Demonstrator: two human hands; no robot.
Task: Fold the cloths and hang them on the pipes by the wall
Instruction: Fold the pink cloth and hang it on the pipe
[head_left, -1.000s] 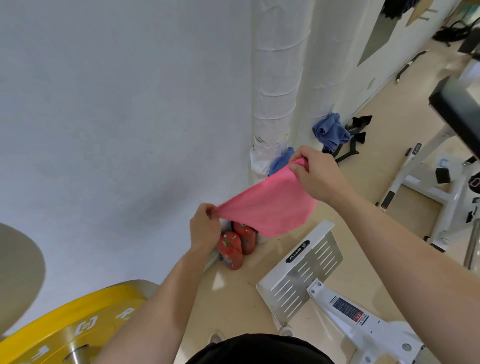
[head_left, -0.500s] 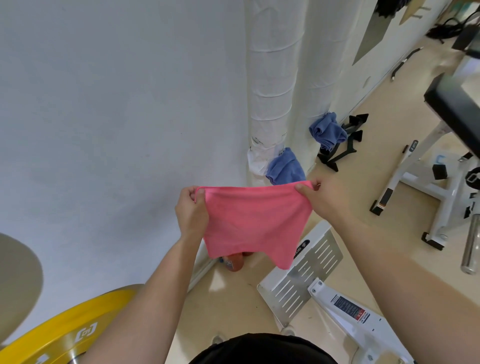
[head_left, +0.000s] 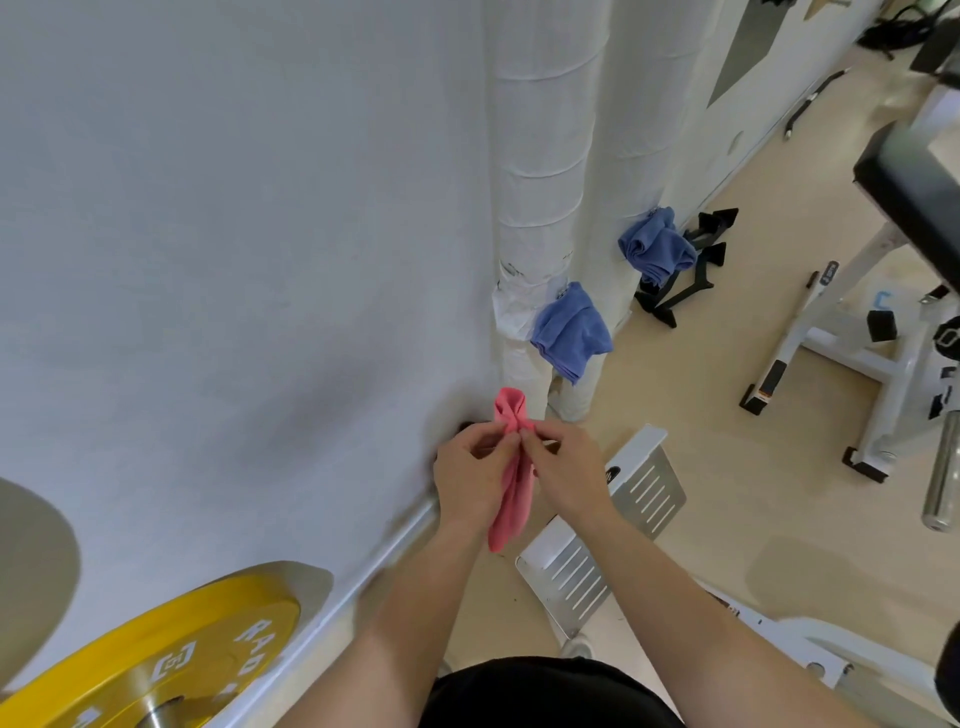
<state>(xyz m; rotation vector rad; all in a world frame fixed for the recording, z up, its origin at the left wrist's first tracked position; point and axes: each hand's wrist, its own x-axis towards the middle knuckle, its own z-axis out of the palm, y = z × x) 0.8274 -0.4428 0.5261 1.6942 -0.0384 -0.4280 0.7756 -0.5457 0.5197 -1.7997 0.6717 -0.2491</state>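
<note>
Two white wrapped pipes (head_left: 540, 156) stand against the wall (head_left: 234, 234), each with a blue cloth (head_left: 571, 330) hung low on it. In front of them, just beside the wall, the pink cloth (head_left: 511, 509) is gathered into a narrow strip. Its long axis runs away from the person, with the looped end pointing at the pipes. The left hand (head_left: 470, 478) and right hand (head_left: 566, 473) meet fingertip to fingertip, both pinching the cloth near its top.

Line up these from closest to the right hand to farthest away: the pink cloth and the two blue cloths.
1. The pink cloth, pinched by the right hand itself.
2. The nearer blue cloth, hanging just ahead.
3. The farther blue cloth, hanging farthest back, to the right.
</note>
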